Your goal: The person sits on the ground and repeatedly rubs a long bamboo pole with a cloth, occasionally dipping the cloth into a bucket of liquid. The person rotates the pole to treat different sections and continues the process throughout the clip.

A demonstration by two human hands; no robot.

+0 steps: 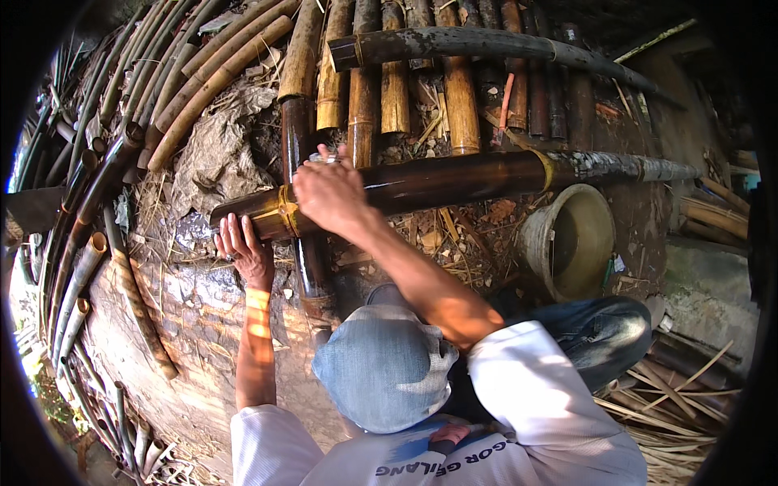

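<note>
A thick, dark, wet-looking bamboo pole (pixel 454 176) lies crosswise in front of me, with paler yellowish rings at its joints. Near its left end, my left hand (pixel 245 253) rests with fingers stretched out against the near side. My right hand (pixel 331 190) is closed on top of the pole, just right of the yellowish joint (pixel 284 211). Something small, shiny and pale (pixel 326 157) shows past its fingers; its kind cannot be made out. Under the pole runs a dark bamboo support (pixel 309 263), pointing toward me.
A grey, worn bucket (pixel 541 243) lies tipped beyond my right knee. Several cut bamboo poles (pixel 462 105) lie side by side at the back, with a dark pole (pixel 478 42) across them. More bamboo (pixel 89 186) is piled at left. Crumpled sheeting (pixel 219 150) lies near the pole's left end.
</note>
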